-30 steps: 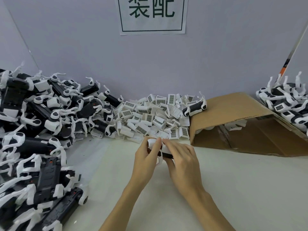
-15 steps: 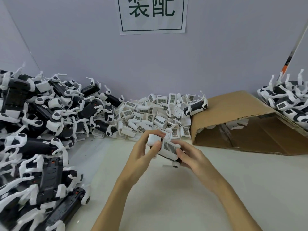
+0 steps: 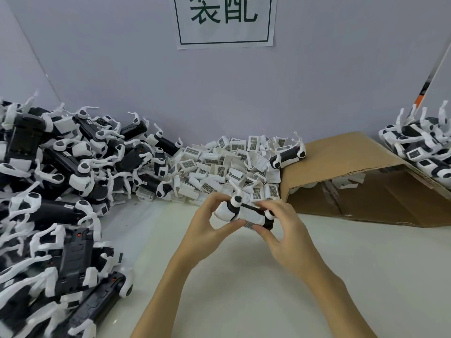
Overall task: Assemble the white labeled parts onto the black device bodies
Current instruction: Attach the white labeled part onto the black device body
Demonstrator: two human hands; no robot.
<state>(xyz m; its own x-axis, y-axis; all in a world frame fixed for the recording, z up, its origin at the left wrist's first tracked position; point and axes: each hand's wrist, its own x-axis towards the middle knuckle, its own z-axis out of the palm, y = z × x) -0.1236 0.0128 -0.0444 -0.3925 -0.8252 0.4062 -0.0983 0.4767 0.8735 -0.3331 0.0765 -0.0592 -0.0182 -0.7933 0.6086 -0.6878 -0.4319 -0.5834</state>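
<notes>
A heap of black device bodies (image 3: 61, 196) with white straps fills the left side of the pale table (image 3: 244, 289), running from the far wall to the near edge. Right of it, against the wall, lies a pile of white labeled parts (image 3: 227, 167) showing barcode stickers. Just near of that pile, above the table, the left hand (image 3: 207, 230) curls its fingers and thumb around the left end of one device (image 3: 244, 214), a black body wearing a white part. The right hand (image 3: 283, 230) pinches the device's right end. Farther right a cardboard box (image 3: 361, 181) lies on its side, and finished units (image 3: 424, 147) are stacked at the far right.
</notes>
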